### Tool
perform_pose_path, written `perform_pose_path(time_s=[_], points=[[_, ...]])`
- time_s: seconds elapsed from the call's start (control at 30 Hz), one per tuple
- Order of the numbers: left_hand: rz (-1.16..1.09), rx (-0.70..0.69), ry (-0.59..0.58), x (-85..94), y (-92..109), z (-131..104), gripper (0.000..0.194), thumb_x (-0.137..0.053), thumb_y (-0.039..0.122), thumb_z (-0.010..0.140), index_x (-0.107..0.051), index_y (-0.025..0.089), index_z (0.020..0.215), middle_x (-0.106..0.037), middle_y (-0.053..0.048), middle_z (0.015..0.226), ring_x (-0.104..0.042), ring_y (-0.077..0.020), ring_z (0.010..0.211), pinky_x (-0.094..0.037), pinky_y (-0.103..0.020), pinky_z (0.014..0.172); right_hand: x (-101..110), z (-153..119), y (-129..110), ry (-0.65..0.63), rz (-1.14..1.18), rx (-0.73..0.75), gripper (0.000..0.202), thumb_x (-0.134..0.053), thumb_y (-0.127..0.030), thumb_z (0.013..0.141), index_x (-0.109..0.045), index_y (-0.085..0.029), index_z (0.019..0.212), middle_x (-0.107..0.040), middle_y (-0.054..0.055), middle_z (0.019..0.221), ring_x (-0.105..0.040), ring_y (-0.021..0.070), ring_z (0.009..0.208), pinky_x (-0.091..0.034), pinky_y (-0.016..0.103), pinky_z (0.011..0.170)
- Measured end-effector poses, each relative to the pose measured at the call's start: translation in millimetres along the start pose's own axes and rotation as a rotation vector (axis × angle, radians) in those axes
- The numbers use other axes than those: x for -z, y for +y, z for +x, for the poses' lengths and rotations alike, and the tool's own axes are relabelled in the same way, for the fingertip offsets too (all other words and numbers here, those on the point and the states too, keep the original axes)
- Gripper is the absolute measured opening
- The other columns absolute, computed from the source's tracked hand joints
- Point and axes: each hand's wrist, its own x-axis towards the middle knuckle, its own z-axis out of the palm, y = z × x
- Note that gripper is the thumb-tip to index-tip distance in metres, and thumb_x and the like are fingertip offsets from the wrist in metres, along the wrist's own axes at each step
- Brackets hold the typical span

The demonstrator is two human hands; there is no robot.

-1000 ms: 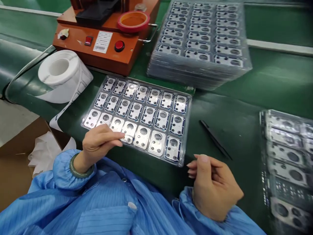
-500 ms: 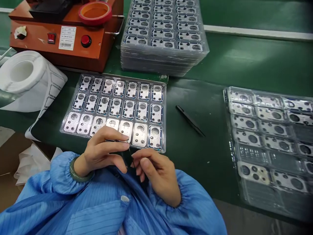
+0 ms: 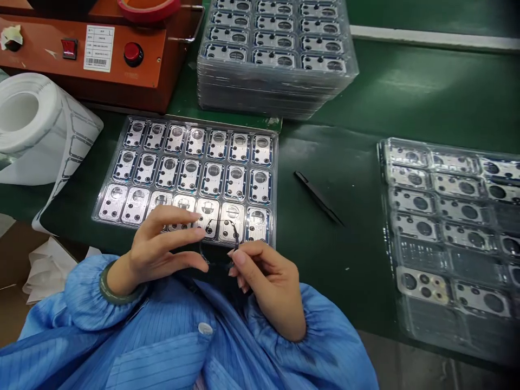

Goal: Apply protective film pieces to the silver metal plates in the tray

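A thin black rectangular frame point(image 3: 236, 234) is upright between my hands, above the front edge of a clear tray point(image 3: 278, 162). My right hand point(image 3: 270, 279) pinches its lower right part between thumb and fingers. On the other side, my left hand point(image 3: 166, 244) has its thumb and fingers apart, with the tips close to the frame's left side; whether they touch it is unclear. The tray holds rows of silver plates point(image 3: 213, 179) with round openings. Black tweezers point(image 3: 319, 198) lie on the green mat right of the tray.
An orange machine point(image 3: 142, 81) with a red tape roll point(image 3: 150, 12) stands at the back left. Before it is a white label roll point(image 3: 44, 119). A tall stack of trays point(image 3: 260, 89) is at the back, another tray point(image 3: 450, 265) at right. Papers point(image 3: 49, 268) fill a box.
The black frame has turned, so its outline now shows between my hands. My left hand has moved slightly left. The whole view has shifted a little.
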Motion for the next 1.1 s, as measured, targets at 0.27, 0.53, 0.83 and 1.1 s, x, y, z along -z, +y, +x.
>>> perform_pose_path(time_s=[0.27,0.53,0.83,1.1], points=[[-0.425,0.541,-0.073,4.0,11.1,1.3,0.024,-0.058,0.021,0.086,-0.063,0.018,0.110,-0.056,-0.007,0.091,-0.057,-0.0138,0.074,-0.052,-0.026,0.062,4.9,-0.8,1.8,0.189,-0.220,0.270,0.012,-0.059,-0.022,0.086,-0.063,-0.019,0.075,-0.060,-0.003,0.059,-0.050,0.0082,0.046,-0.042,0.021,0.043],[-0.468,0.635,-0.203,-10.4,18.6,15.1,0.006,-0.063,0.021,0.083,-0.064,0.018,0.088,-0.058,-0.006,0.090,-0.057,-0.0123,0.075,-0.048,-0.022,0.058,3.1,-1.2,0.9,0.153,-0.304,0.293,0.014,-0.058,-0.024,0.087,-0.061,-0.019,0.074,-0.062,-0.002,0.061,-0.053,0.0090,0.047,-0.044,0.022,0.046],[-0.413,0.616,-0.157,-19.6,23.8,20.8,0.007,-0.059,0.022,0.086,-0.062,0.018,0.081,-0.058,-0.006,0.085,-0.057,-0.0148,0.080,-0.048,-0.024,0.061,8.9,0.6,-10.1,0.242,-0.408,0.434,0.008,-0.059,-0.016,0.084,-0.061,-0.020,0.078,-0.062,-0.001,0.066,-0.057,0.0115,0.054,-0.047,0.025,0.053],[-0.458,0.681,-0.168,-21.7,18.7,20.3,0.008,-0.060,0.026,0.085,-0.063,0.019,0.087,-0.056,-0.005,0.088,-0.055,-0.0141,0.079,-0.047,-0.024,0.060,10.0,8.0,-8.7,0.153,-0.430,0.421,0.009,-0.057,-0.016,0.085,-0.060,-0.020,0.078,-0.061,-0.003,0.066,-0.056,0.0101,0.054,-0.046,0.024,0.053]])
